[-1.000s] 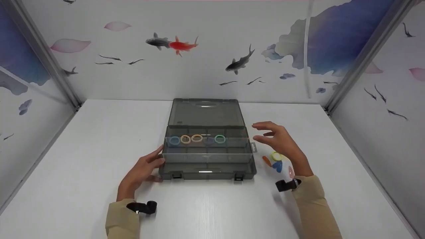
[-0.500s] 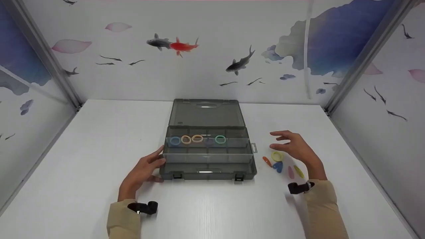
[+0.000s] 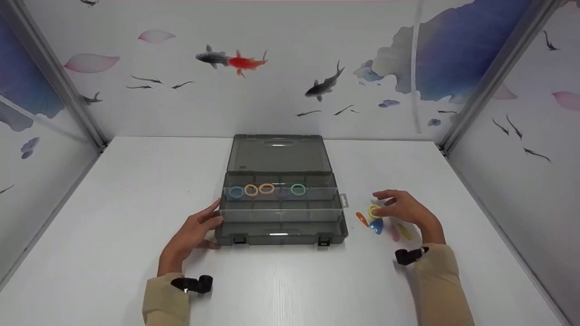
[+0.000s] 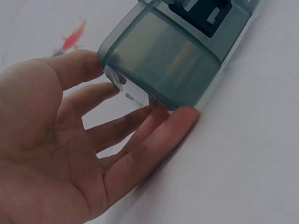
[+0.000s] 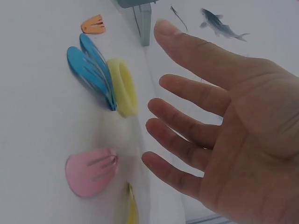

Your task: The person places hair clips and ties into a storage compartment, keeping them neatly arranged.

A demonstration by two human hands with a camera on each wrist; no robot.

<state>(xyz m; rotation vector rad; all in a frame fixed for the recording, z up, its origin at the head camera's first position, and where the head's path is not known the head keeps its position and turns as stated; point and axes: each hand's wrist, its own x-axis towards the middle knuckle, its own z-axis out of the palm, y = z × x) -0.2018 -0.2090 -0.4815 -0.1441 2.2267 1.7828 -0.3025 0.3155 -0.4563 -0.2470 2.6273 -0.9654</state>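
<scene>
A grey see-through compartment box (image 3: 280,235) lies with its lid raised. My left hand (image 3: 192,231) touches its left side, fingers spread along the end wall in the left wrist view. My right hand (image 3: 405,210) hovers just over small hair accessories, thumb and fingers apart with nothing between them. Nearest it is a yellow hair tie (image 5: 117,84), beside two blue snap hair clips (image 5: 86,72). An orange hair clip (image 5: 93,25), a pink hair clip (image 5: 91,172) and a yellow hair clip (image 5: 132,210) lie around them.
Several ring-shaped hair ties sit in the box's back row, among them a blue hair tie (image 3: 236,192) and a green hair tie (image 3: 298,189). Clear dividers (image 3: 281,215) stand up across the box. White panels (image 3: 272,104) printed with fish enclose the table.
My right hand has moved right and down from beside the box to over the yellow hair tie and clips. My left hand stays at the box's side.
</scene>
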